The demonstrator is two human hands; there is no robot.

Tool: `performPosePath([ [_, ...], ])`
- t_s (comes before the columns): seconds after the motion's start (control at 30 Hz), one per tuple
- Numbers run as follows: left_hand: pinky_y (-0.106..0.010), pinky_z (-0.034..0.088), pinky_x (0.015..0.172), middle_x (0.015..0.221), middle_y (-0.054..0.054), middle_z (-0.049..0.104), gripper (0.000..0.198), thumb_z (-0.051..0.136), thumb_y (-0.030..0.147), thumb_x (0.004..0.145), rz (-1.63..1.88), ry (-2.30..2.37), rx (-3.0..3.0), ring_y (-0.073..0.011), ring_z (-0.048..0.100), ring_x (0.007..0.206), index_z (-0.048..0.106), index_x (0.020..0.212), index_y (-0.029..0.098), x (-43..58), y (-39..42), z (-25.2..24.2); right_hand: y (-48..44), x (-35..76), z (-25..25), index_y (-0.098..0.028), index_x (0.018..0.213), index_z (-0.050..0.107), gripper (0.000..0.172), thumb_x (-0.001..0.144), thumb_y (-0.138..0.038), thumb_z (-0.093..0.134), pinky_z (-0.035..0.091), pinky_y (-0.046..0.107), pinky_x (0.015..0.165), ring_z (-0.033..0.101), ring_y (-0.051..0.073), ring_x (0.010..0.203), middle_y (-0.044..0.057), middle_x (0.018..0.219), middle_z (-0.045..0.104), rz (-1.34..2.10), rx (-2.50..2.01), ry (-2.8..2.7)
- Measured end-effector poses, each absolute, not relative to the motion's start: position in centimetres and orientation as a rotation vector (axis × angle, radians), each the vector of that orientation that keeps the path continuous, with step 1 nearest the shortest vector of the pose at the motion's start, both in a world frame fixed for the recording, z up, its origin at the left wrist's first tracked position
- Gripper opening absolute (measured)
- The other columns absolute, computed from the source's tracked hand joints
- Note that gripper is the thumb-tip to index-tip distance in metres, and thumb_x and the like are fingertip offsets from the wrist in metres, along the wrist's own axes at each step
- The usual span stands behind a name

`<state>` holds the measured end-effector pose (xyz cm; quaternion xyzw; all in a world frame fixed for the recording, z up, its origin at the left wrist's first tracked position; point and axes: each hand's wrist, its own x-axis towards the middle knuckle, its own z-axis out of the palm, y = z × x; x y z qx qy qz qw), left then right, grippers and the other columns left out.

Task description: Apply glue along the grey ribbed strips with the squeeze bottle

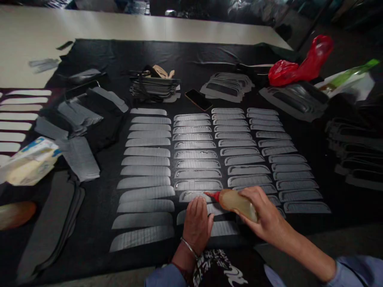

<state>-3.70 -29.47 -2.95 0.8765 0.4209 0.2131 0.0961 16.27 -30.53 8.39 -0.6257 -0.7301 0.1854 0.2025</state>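
My right hand is wrapped round a glue bottle, a yellowish squeeze bottle with a red nozzle. The bottle lies tilted, its tip touching or just above a grey curved strip in the second column. A shiny glue line runs along the edge of that strip. My left hand rests flat, fingers stretched, on the lower part of the strip. Several columns of grey strips spread over the black cloth. Those in the left column look plain, while many in the other columns carry a line along their edges.
A phone lies behind the strips, between stacks of cut pieces. Red plastic bag and more grey pieces are at the back right. On the left are grey strip bundles, a white-yellow packet and another bottle.
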Motion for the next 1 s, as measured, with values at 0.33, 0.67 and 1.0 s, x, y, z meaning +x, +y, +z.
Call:
performPosePath([
  [0.33,-0.047,0.043,0.092,0.119,-0.014,0.045,0.048,0.063,0.035,0.077,0.551,1.283,2.581,-0.0307,0.044,0.112,0.052,0.122,0.021,-3.3,-29.7,-2.8,-31.3,16.5,8.3,-0.021,0.115,0.040,0.038,0.080,-0.018,0.055,0.051,0.036,0.072,0.052,0.022,0.090,0.011,0.098,0.049,0.521,-1.791,-1.978],
  [0.67,-0.048,0.042,0.091,0.118,-0.013,0.047,0.047,0.061,0.034,0.078,0.539,1.297,2.598,-0.0309,0.044,0.112,0.052,0.123,0.023,-3.1,-29.8,-2.8,-32.9,17.8,8.7,-0.022,0.113,0.042,0.035,0.080,-0.018,0.055,0.051,0.036,0.071,0.054,0.022,0.086,0.009,0.095,0.051,0.434,-1.872,-1.909],
  [1.0,-0.049,0.042,0.091,0.118,-0.016,0.044,0.039,0.055,0.031,0.083,0.566,1.277,2.618,-0.0319,0.043,0.111,0.056,0.120,0.021,-3.1,-29.7,-2.7,-34.7,19.0,8.5,-0.022,0.113,0.042,0.036,0.080,-0.019,0.056,0.051,0.039,0.074,0.054,0.023,0.089,0.010,0.097,0.051,0.378,-1.950,-1.849],
])
